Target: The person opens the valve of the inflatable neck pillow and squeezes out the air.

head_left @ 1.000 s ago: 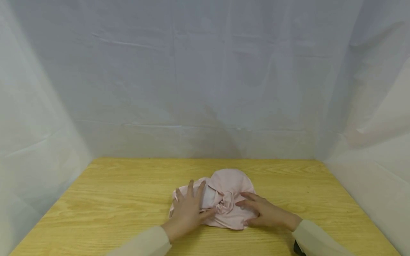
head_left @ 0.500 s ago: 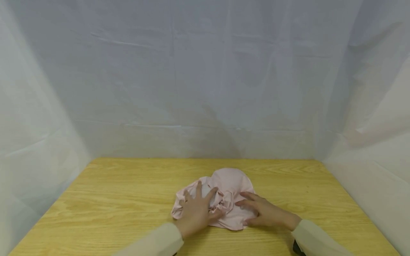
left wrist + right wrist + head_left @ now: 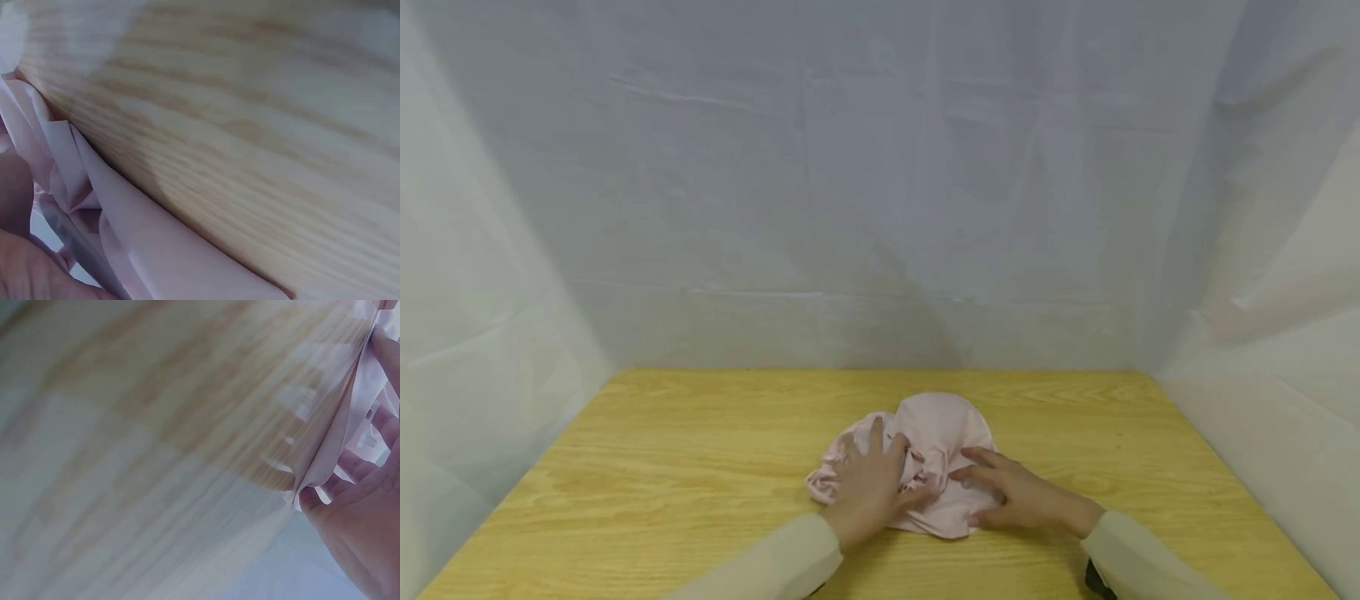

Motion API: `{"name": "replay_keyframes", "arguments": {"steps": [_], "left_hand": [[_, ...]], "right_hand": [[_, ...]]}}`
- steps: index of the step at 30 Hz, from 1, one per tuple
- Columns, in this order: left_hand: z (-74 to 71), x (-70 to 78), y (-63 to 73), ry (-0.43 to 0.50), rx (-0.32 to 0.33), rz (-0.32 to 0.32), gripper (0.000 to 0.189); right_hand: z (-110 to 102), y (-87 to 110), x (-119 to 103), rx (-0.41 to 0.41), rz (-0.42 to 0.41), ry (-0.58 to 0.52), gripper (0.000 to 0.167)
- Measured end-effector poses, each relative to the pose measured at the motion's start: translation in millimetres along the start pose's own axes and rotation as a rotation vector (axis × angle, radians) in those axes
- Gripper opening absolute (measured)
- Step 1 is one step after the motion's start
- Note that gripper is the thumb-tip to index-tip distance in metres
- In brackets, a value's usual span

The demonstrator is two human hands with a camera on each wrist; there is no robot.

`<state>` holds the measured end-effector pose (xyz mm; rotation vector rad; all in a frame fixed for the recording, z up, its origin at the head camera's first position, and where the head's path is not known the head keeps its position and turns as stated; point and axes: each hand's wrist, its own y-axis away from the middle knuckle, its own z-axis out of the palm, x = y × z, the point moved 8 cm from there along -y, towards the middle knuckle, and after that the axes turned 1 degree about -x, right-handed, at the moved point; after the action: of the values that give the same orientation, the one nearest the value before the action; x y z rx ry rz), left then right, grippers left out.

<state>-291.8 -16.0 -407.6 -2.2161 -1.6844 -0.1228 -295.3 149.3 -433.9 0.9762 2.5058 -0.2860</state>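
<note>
A pink cloth hat [image 3: 942,421], soft and crumpled, lies on the wooden table with a gathered knot at its middle and a rounded flap at the far side. My left hand [image 3: 871,487] rests on its left part, fingers spread over the bunched cloth and the pale lining. At the right side my right hand [image 3: 1026,498] touches the hat with fingers extended over it and the thumb near its front edge. In the left wrist view, folds of the hat [image 3: 169,250] show beside the hand. Fingertips [image 3: 312,503] meet the hat's edge in the right wrist view.
The yellow wood-grain table [image 3: 685,450] extends around the hat. Pale sheeting [image 3: 880,183] hangs behind it and along both sides. A small black object [image 3: 1099,581] shows under the right sleeve.
My left hand has slid right, toward the knot, and the left part of the hat has bunched up with it. The right hand has stayed in place.
</note>
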Motion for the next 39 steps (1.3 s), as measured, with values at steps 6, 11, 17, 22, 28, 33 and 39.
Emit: {"name": "replay_keyframes", "arguments": {"steps": [6, 11, 17, 22, 28, 33, 39], "left_hand": [[1.2, 4.3, -7.4, -0.066, 0.005, -0.046, 0.069], [-0.1, 3.8, -10.5, -0.072, 0.038, -0.058, 0.047], [-0.3, 4.5, -11.8, -0.072, 0.040, -0.032, 0.040], [3.3, 5.3, -14.3, -0.069, -0.031, -0.012, 0.061], [8.6, 4.4, -19.6, -0.076, -0.205, -0.004, 0.076], [10.4, 2.7, -21.9, -0.058, -0.365, -0.023, 0.075], [8.4, 3.5, -22.3, -0.069, -0.392, -0.018, 0.064]], "right_hand": [[0.2, -0.2, 0.1, -0.001, -0.005, 0.013, 0.052], [0.2, -0.3, 1.0, -0.001, -0.003, 0.019, 0.052], [0.9, -0.3, 2.0, -0.006, -0.003, 0.017, 0.053], [2.1, 0.0, 1.4, -0.022, -0.010, -0.017, 0.053], [4.6, -0.7, 3.7, -0.046, 0.002, -0.044, 0.054], [4.7, -1.3, 3.1, -0.039, -0.011, -0.031, 0.054], [3.3, -1.7, 1.7, -0.036, -0.011, -0.033, 0.054]]}}
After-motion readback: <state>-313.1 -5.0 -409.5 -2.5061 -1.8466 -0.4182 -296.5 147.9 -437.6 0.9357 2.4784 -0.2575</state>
